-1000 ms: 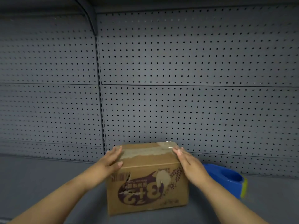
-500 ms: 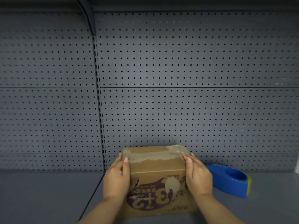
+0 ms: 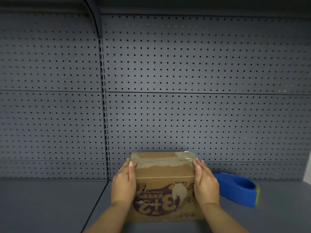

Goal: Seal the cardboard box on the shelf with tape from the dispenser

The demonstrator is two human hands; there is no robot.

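Note:
A brown cardboard box [image 3: 165, 184] with a purple upside-down print stands on the grey shelf [image 3: 50, 204]. Its top shows torn paper patches and a strip of clear tape at the right rear corner. My left hand [image 3: 124, 183] lies flat against the box's left side, thumb on the top edge. My right hand [image 3: 204, 182] presses the right side, fingers pointing toward the back. A blue tape dispenser [image 3: 237, 189] with a yellow edge lies on the shelf just right of my right hand, untouched.
A grey pegboard wall [image 3: 185, 98] rises directly behind the box. A seam between two shelf boards [image 3: 96, 204] runs forward at the left of the box. A dark bracket [image 3: 94, 15] curves down at the top left.
Both hands slid from the top corners down onto the box's sides. The view shifted so the box sits more central and closer, with my arms more upright.

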